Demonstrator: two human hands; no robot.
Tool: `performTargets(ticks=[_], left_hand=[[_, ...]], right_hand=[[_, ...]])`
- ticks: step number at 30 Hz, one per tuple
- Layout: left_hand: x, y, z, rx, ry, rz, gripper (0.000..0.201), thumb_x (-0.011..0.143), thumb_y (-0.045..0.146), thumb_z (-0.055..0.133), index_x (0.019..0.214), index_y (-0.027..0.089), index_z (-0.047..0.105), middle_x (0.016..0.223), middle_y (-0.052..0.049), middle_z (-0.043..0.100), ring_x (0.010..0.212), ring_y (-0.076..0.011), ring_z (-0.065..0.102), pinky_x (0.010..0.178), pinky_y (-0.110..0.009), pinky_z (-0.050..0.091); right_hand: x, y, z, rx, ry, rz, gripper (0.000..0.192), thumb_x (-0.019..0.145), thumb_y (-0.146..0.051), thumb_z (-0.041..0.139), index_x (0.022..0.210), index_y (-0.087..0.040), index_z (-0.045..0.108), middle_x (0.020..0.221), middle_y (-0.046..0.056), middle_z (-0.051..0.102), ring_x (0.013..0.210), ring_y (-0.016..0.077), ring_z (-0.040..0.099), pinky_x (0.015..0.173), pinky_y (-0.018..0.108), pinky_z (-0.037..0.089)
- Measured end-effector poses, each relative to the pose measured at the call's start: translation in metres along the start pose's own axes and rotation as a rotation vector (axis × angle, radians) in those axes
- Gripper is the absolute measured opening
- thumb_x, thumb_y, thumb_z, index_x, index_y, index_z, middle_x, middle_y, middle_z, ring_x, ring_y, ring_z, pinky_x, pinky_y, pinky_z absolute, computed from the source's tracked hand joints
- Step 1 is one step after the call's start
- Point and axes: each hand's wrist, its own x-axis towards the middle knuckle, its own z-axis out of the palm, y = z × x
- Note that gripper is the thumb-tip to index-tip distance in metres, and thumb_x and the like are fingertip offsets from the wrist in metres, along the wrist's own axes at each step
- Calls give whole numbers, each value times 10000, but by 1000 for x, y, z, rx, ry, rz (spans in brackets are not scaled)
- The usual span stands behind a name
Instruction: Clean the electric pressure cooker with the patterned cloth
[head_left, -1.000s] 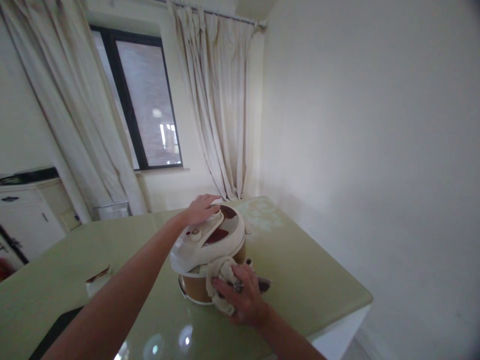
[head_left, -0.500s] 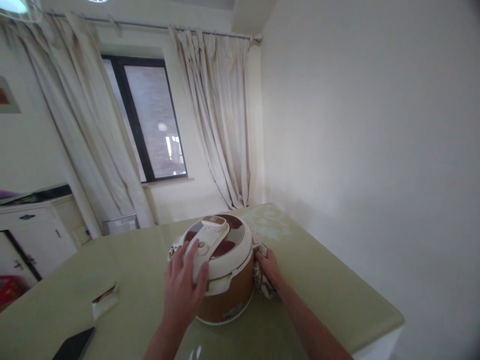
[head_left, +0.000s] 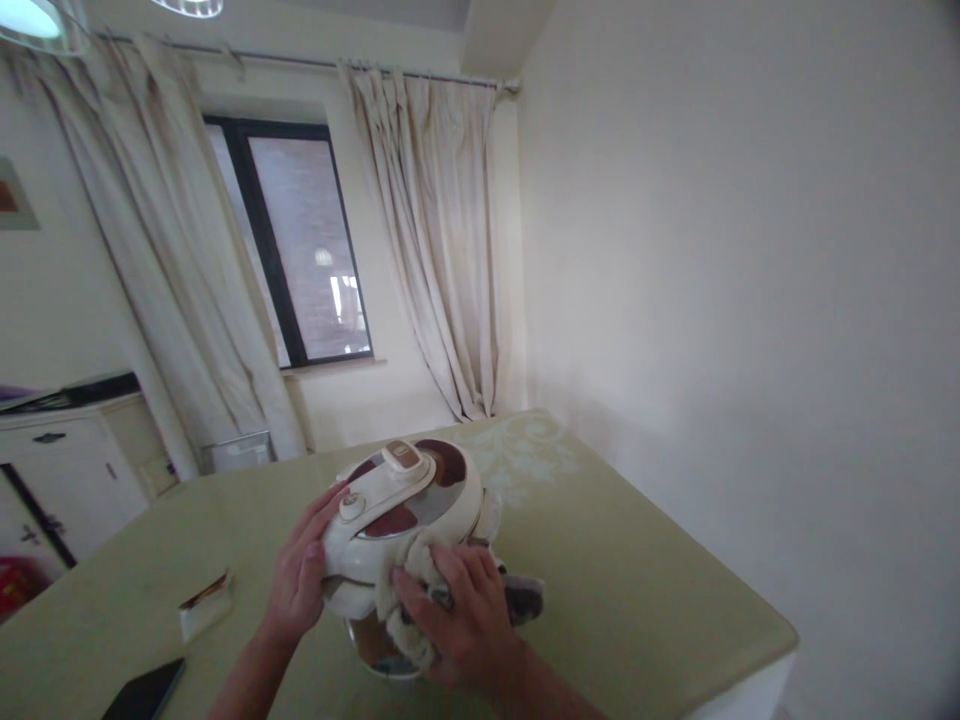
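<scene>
**Cooker Steadied and Wiped on Green Table**

Cooker (head_left: 405, 530), cream-lidded with dark red panels and a brown body, is seen standing on the pale green table (head_left: 637, 560), near the middle of its width and toward the near edge. It appears tilted toward the camera, with the lid's long handle running from the top down to the left. The left hand (head_left: 300, 580) is laid against the lid's left rim, fingers spread open and resting on the edge beside the small knob; nothing is clamped in it. The right hand (head_left: 461, 625) is closed on a crumpled beige cloth (head_left: 409, 600), which is pressed against the front of the cooker just under the lid's rim. A darker part of the cloth is seen trailing out to the right of the hand, onto the table. The two hands are set apart, one on either side of the cooker's front.

A small folded paper packet (head_left: 206, 605) lies on the table well to the left, and a dark phone (head_left: 146, 690) lies nearer the bottom left corner. Behind the table, cream curtains (head_left: 435, 250) are hung on either side of a dark-framed window (head_left: 300, 240), and a white cabinet (head_left: 67, 470) is seen at the far left.
</scene>
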Motion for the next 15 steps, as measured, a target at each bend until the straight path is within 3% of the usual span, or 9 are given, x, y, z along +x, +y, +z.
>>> performTargets(ticks=[2, 4, 8, 10, 12, 15], left_hand=[[0, -5, -4, -15, -9, -8, 537, 1079, 409, 263, 1495, 245, 561, 1547, -119, 566, 1448, -313, 511, 1193, -537, 410], [0, -8, -5, -20, 1, -10, 553, 1079, 447, 260, 1476, 234, 581, 1546, -126, 568, 1433, -317, 528, 1186, -535, 425], [6, -8, -7, -32, 21, -17, 589, 1078, 502, 247, 1449, 224, 609, 1539, -130, 577, 1414, -314, 553, 1194, -527, 432], [5, -5, -9, -29, 35, -49, 596, 1076, 527, 262, 1455, 218, 603, 1550, -132, 568, 1443, -310, 525, 1235, -535, 390], [-2, 0, -7, -23, 99, -156, 627, 1064, 576, 300, 1480, 196, 577, 1588, -143, 527, 1496, -317, 462, 1284, -554, 311], [-27, 9, 12, -109, 297, -528, 722, 1028, 658, 368, 1550, 175, 493, 1638, -156, 466, 1537, -332, 401, 1310, -570, 248]], right_hand=[[46, 18, -17, 4, -100, 192, 689, 782, -480, 747, 1443, -333, 620, 1308, 143, 631, 1067, 337, 628, 906, 494, 535], [88, 47, -24, 35, -243, 360, 536, 793, -437, 752, 1311, -304, 710, 1272, 129, 643, 1125, 330, 619, 935, 458, 528], [142, 126, -11, 201, -500, 518, 307, 809, -360, 768, 1058, -181, 770, 1083, 115, 720, 980, 271, 673, 862, 355, 534], [149, 154, 0, 314, -524, 662, 210, 845, -316, 753, 999, -173, 765, 988, 91, 748, 929, 252, 687, 819, 325, 534], [143, 163, 6, 378, -490, 722, 165, 876, -286, 720, 990, -175, 764, 940, 75, 754, 898, 241, 691, 808, 319, 531], [123, 143, -5, 313, -384, 567, 253, 843, -291, 738, 1071, -187, 774, 1035, 87, 732, 972, 253, 672, 902, 355, 519]])
